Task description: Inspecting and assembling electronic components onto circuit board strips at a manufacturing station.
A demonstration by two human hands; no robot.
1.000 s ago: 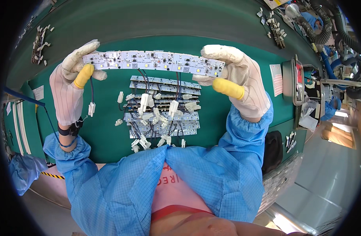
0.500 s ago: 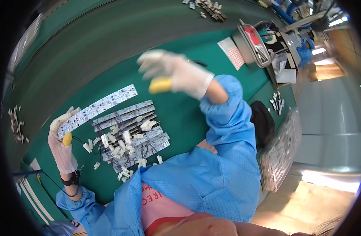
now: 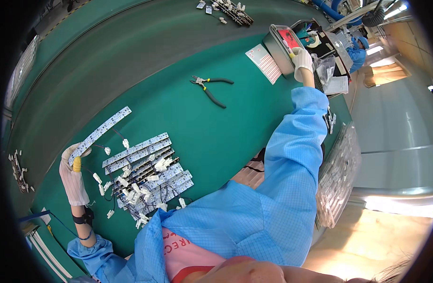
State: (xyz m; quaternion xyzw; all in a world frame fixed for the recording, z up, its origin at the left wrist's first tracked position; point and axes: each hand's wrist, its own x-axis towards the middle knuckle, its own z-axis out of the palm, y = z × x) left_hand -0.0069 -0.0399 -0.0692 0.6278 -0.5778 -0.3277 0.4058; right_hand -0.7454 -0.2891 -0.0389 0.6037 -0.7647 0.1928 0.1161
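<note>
the gloved left hand pinches the near end of a long white led strip, which slants up and away from it. just right of that grip lies a pile of wired strips, with pliers farther right. the gloved right hand reaches into a grey tray; whether it grasps anything cannot be told.

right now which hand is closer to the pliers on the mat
Right. The right hand reaches into the metal tray beyond the pliers; the left hand holds an LED strip farther off.

Bright, even light; strong fisheye edge-bending.
</note>
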